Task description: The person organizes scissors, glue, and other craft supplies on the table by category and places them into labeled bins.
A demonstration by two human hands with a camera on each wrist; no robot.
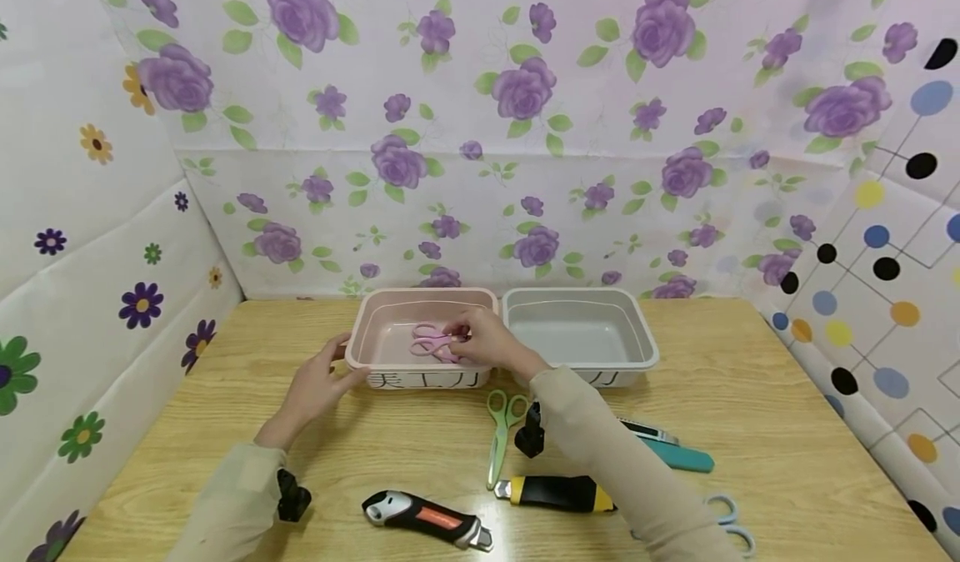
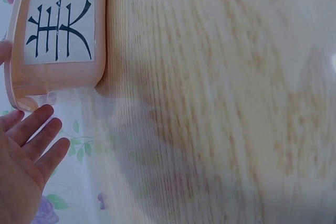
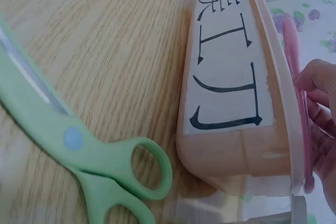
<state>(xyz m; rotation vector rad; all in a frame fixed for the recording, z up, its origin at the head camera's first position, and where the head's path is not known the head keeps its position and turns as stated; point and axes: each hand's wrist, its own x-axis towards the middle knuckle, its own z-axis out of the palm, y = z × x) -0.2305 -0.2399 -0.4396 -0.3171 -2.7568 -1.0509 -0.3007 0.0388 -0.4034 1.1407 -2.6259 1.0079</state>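
Pink scissors (image 1: 429, 342) are pinched in my right hand (image 1: 489, 343), inside a pink plastic bin (image 1: 358, 328). In the right wrist view the fingers and thumb lie against the pink scissors (image 3: 290, 40) just beyond the bin's rim. My left hand (image 1: 313, 388) is at the bin's left end, fingers along the side and thumb near the front rim. The left wrist view shows those fingers spread and fairly straight, at the corner of the bin (image 2: 63, 74). A white label with black characters covers the bin's front.
A grey bin (image 1: 645, 337) stands right beside the pink one. On the wooden table in front lie green scissors (image 1: 498, 441), a black-and-orange utility knife (image 1: 427, 519), a black-and-yellow cutter (image 1: 558, 493), a teal cutter (image 1: 686, 457) and light-blue scissors (image 1: 738, 533), partly behind my right sleeve.
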